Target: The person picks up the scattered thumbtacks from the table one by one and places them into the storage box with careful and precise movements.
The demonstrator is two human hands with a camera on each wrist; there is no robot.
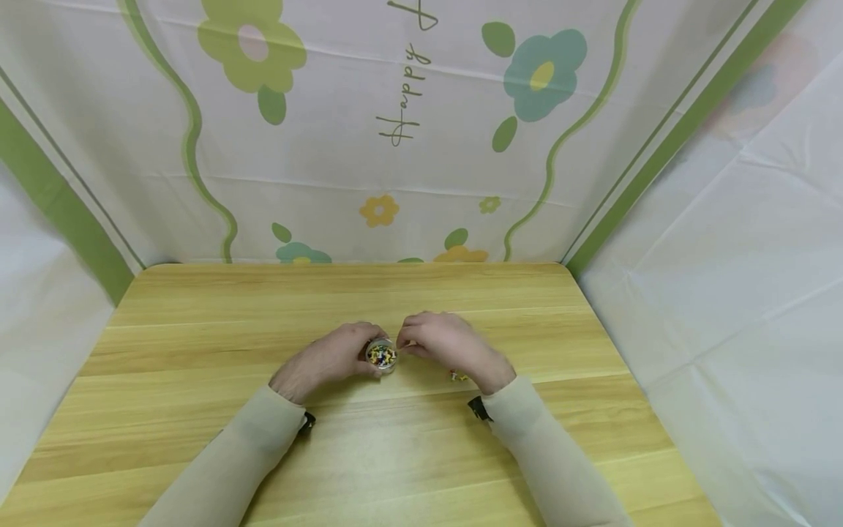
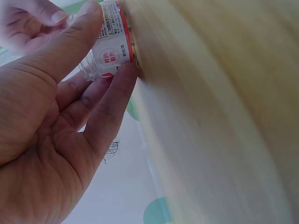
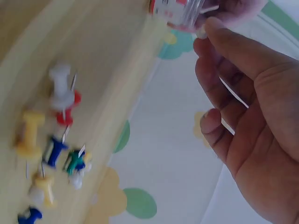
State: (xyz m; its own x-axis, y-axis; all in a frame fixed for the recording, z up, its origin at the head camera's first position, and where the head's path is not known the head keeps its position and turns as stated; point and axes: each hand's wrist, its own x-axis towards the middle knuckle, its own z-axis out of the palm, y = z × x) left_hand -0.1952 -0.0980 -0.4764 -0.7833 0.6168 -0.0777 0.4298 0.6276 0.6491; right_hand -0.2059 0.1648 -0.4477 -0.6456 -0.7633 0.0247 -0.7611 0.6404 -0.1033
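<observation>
From the head camera, a person in cream sleeves (image 1: 246, 435) works at a pale, wood-grained tabletop (image 1: 395, 461), with a white, flower-printed cloth sheet (image 1: 454, 154) at its far side. Around the middle, the left hand (image 1: 336, 355) curls round a small, clear, plastic-looking jar (image 1: 390, 368) whose round mouth faces up, showing a jumble of multicoloured push pins (image 1: 382, 356) inside. The right hand (image 1: 448, 340) is just right of it, fingers bent into a narrow pinch at the rim. A few loose push pins (image 1: 459, 375) lie on the tabletop to the right and a little nearer, partly hidden by the right forearm. From the left wrist camera, the left thumb and fingers hold opposite sides of the jar over its white, red-edged label (image 2: 117, 44); the base is at the tabletop, though whether it rests fully there I cannot tell. From the right wrist camera, the right thumb and forefinger meet on a small pale object (image 3: 202, 31), probably a white push pin, beside the jar's mouth; blur hides its exact shape. The loose pins here are white, red, yellow, blue and green, with bare metal points. The step in hand seems to be handling a single pin at the mouth, whether in or out being unclear; the next move likely calls for a steady left hold and a light right pinch, clear of the points.
</observation>
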